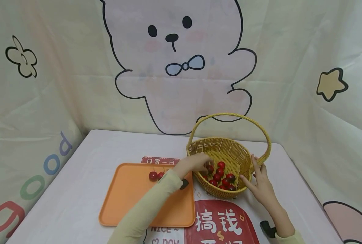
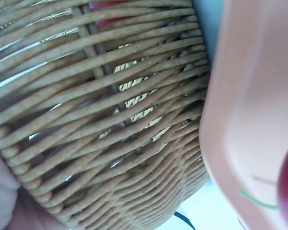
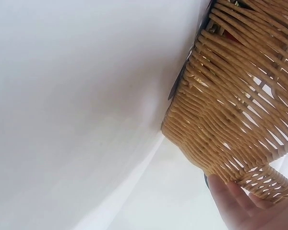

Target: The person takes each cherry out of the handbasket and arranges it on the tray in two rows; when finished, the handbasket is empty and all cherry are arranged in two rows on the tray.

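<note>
The yellow wicker basket (image 1: 219, 144) with a tall arched handle holds several dark red cherries (image 1: 225, 182). Over its left rim reaches my left hand (image 1: 199, 162), fingers bent down around a cherry (image 1: 209, 168) inside; the fingertips are partly hidden. At the basket's right side, my right hand (image 1: 262, 184) grips the rim near the handle's base, thumb toward the near side and fingers farther back. The right wrist view shows those fingers (image 3: 230, 201) against the woven wall. Two cherries (image 1: 153, 176) lie on the orange tray (image 1: 123, 203), beside my left forearm.
The tray stands just left of the basket on a white table (image 1: 86, 183). Beneath them lies a printed mat with a red patch (image 1: 223, 220). A fabric backdrop with a cartoon bear (image 1: 181, 88) rises behind the table, and more fabric hangs at both sides.
</note>
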A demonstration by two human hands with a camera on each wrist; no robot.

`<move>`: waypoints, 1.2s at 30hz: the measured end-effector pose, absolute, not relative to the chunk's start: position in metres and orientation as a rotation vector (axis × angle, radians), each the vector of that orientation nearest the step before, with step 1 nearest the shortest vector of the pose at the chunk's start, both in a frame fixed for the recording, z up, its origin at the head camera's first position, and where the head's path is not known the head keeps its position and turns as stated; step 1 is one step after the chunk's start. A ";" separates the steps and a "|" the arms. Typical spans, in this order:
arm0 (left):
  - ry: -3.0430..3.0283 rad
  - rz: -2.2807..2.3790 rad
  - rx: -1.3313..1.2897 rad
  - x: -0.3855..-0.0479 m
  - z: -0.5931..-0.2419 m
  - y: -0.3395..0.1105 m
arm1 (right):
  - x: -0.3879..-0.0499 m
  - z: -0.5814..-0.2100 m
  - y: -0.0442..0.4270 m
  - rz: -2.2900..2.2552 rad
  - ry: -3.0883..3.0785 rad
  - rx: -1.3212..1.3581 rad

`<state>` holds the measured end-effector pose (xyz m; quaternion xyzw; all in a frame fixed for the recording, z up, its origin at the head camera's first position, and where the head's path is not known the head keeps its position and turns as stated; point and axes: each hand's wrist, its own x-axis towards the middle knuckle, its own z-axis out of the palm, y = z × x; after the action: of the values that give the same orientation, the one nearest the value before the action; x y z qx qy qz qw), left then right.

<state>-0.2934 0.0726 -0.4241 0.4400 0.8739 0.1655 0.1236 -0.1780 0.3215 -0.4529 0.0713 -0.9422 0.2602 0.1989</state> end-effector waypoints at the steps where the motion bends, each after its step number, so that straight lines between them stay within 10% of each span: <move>1: 2.567 0.479 1.297 -0.293 -0.425 0.072 | -0.178 -0.453 0.322 0.727 -2.636 0.197; 36: 2.737 0.917 1.260 -0.252 -0.407 0.000 | -0.179 -0.454 0.322 0.738 -2.616 0.223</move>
<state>-0.2515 0.0000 -0.4075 0.4000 0.8691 0.2911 -0.0039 -0.1785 0.3225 -0.4538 0.0800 -0.9387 0.2649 0.2058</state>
